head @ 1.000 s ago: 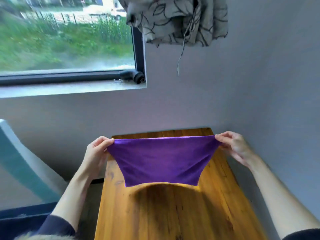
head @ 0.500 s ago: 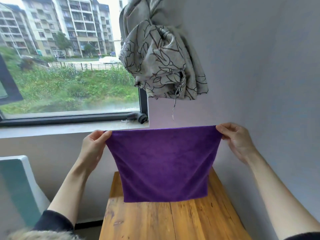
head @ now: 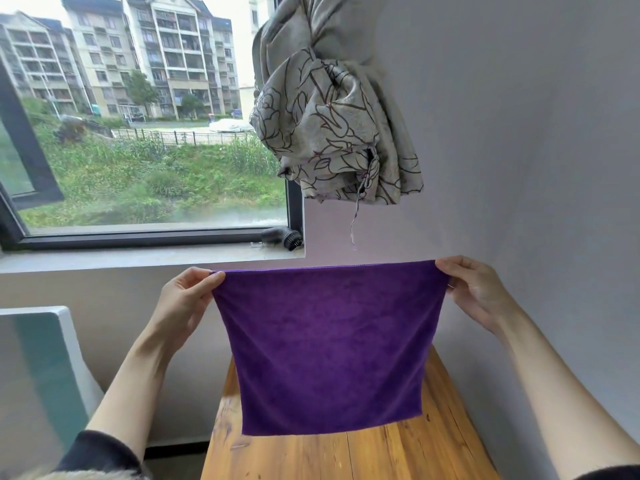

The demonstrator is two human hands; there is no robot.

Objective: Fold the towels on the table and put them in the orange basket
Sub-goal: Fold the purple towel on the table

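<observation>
A purple towel (head: pixel 329 344) hangs flat in the air above the far end of the wooden table (head: pixel 346 455). My left hand (head: pixel 183 303) pinches its top left corner. My right hand (head: pixel 474 292) pinches its top right corner. The top edge is pulled taut between the hands and the lower edge hangs free just over the tabletop. The orange basket is not in view.
A grey wall runs close along the table's right side. A knotted patterned curtain (head: pixel 332 126) hangs above the towel. A window sill with a small black object (head: pixel 282 237) is behind. A white and teal chair (head: pixel 41 368) stands at the left.
Both hands have lifted the towel from the tabletop to chest height, so it now hangs straight down. The view has tilted upward.
</observation>
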